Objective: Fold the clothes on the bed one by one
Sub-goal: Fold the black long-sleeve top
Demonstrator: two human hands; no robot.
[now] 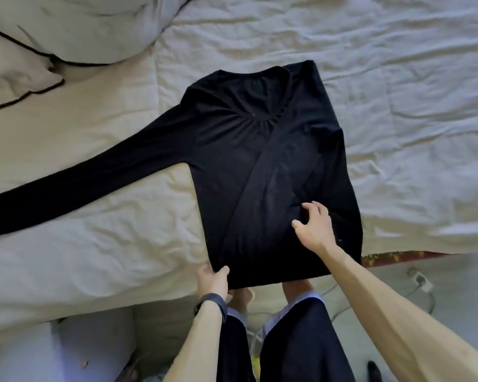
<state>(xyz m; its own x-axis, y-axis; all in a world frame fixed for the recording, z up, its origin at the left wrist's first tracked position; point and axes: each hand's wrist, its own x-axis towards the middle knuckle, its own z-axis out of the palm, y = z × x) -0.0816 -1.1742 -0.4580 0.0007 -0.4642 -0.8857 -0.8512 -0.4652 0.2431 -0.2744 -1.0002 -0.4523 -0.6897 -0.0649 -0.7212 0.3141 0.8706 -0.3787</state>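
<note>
One black long-sleeved top (pixel 232 161) lies face up on the bed (pixel 398 106), its hem at the near edge and hanging slightly over it, neckline pointing toward the far edge. Its right side is folded inward, with that sleeve (pixel 271 166) laid diagonally across the front. The other sleeve (pixel 80 183) stretches flat toward the bed's left edge. The left hand (pixel 211 281), a dark band (pixel 213 301) on its wrist, pinches the hem's left corner, thumb on top and fingers tucked underneath. The right hand (pixel 313 228) sits on the lower right part of the top, fingers spread wide and bent, tips touching the cloth. Pale pillows (pixel 66 28) fill the far left corner
</note>
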